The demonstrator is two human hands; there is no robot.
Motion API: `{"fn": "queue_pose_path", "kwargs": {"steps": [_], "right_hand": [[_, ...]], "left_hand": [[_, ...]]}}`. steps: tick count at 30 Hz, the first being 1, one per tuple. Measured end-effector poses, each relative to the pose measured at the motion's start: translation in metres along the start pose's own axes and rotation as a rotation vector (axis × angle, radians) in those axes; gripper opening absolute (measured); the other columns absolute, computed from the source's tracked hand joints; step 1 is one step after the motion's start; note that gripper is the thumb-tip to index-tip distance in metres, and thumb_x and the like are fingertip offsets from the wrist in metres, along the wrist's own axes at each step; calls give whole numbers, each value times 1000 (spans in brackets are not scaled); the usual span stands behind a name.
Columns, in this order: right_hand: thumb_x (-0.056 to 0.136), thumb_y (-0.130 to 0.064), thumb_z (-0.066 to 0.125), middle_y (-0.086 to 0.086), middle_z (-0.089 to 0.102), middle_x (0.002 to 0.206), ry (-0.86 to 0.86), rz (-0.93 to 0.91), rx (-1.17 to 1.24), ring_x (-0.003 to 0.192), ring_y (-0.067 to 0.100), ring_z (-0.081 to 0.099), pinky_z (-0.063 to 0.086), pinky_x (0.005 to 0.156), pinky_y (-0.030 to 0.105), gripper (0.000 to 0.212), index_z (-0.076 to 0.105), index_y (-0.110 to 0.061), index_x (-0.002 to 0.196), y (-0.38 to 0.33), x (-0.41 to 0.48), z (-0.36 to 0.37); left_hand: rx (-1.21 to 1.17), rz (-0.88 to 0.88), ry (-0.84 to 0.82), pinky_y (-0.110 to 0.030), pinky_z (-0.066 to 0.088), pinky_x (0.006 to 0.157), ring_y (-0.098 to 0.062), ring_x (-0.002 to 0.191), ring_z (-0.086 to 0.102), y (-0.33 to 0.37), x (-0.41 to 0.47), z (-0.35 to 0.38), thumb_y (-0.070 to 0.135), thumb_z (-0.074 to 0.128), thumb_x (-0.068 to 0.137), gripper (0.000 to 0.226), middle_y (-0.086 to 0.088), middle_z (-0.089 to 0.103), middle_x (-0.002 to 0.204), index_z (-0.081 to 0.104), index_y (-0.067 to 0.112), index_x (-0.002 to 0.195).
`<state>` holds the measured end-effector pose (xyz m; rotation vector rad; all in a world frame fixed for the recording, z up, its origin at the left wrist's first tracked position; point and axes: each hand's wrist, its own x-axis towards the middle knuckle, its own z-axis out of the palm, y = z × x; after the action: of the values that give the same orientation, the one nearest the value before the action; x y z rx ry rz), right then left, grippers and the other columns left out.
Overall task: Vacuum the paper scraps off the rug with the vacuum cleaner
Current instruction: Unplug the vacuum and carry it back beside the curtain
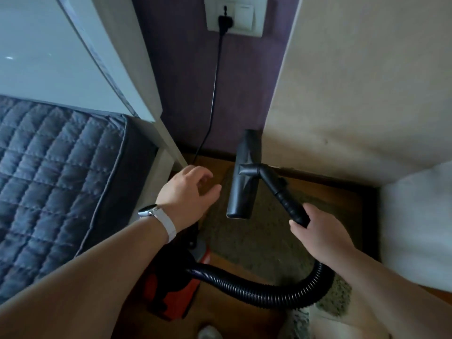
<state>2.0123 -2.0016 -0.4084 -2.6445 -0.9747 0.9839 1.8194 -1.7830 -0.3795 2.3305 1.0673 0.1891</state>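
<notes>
Right hand grips the hose handle, fingers curled round it. The nozzle appears lifted over the rug's far edge by the wall. Left hand hovers, fingers loosely spread, holding nothing. Paper scraps are not discernible in the dim light. Risks: the hose looping across the rug may drag the red vacuum cleaner, and the cord may snag. Room is narrow between the bed frame and the pale wall.

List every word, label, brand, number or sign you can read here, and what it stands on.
No text can be read in this frame.
Switch: a faint mark at its top, too blurred to read.
Watch: face turned away, nothing legible.
Red vacuum cleaner body, hose, floor nozzle: no label visible.
</notes>
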Motion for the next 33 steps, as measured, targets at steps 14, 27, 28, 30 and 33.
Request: {"fn": "queue_pose_path", "kwargs": {"steps": [14, 27, 28, 30, 33], "right_hand": [[94, -44, 59, -7, 52, 68, 12, -90, 27, 53, 3, 52, 27, 42, 15, 31, 52, -23, 116, -11, 39, -73], [91, -43, 62, -3, 57, 71, 10, -212, 37, 57, 10, 57, 37, 46, 23, 23, 52, -23, 97, -13, 82, -83], [91, -42, 63, -4, 56, 70, 13, -221, 36, 56, 10, 56, 34, 45, 22, 22, 52, -23, 95, -13, 83, -82], [91, -41, 63, -4, 55, 69, 15, -236, 38, 53, 8, 53, 29, 44, 20, 21, 51, -24, 92, -12, 85, -81], [92, -41, 63, -6, 54, 70, 3, -251, 24, 55, 6, 52, 29, 44, 19, 21, 50, -25, 93, -12, 84, -78]], "left_hand": [[1, -208, 148, -32, 45, 77, -17, 94, 55, 88, 151, -50, 52, 56, 89, 52, 4, 51, 116, 47, 20, 130], [-114, -379, 353, -26, 29, 50, -9, 64, 47, 116, 195, -41, 32, 36, 104, 25, 5, 48, 78, 48, 10, 106], [-90, -365, 370, -26, 28, 50, -8, 63, 45, 116, 194, -44, 31, 36, 104, 24, 5, 47, 76, 48, 11, 98], [-69, -315, 401, -27, 26, 48, -7, 59, 42, 118, 185, -46, 29, 38, 103, 25, 6, 45, 71, 45, 12, 86], [-18, -239, 337, -31, 31, 52, -14, 60, 47, 109, 150, -30, 30, 41, 101, 26, 6, 48, 68, 48, 12, 83]]}}
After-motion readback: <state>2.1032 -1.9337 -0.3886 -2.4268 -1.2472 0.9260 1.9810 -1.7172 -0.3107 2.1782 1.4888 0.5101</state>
